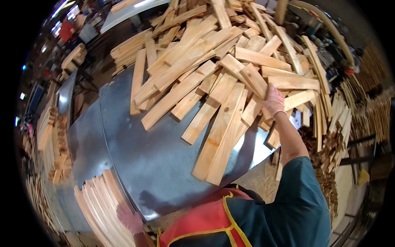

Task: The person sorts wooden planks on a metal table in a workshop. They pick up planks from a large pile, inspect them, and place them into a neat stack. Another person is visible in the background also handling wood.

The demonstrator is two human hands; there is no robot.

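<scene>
On the right, my right hand (274, 100) is closed round the near end of a short wooden board (252, 80) lying on top of a loose heap of boards. My left hand (131, 218), slightly blurred, lies with its fingers stretched against the side of a neat stack of boards (96, 201) at the lower left. These boards stand on edge, packed face to face. A longer knotted board (220, 133) reaches from the heap toward me. Beneath the heap is a dark, shiny metal table (152, 164).
More boards are stacked on the table's far left (127, 49). A cut-wood pile (55, 140) stands left of the table, and bundled strips (343, 119) stand to the right. A pale hose (339, 35) curves at the far right. A person in red (66, 31) is in the left background.
</scene>
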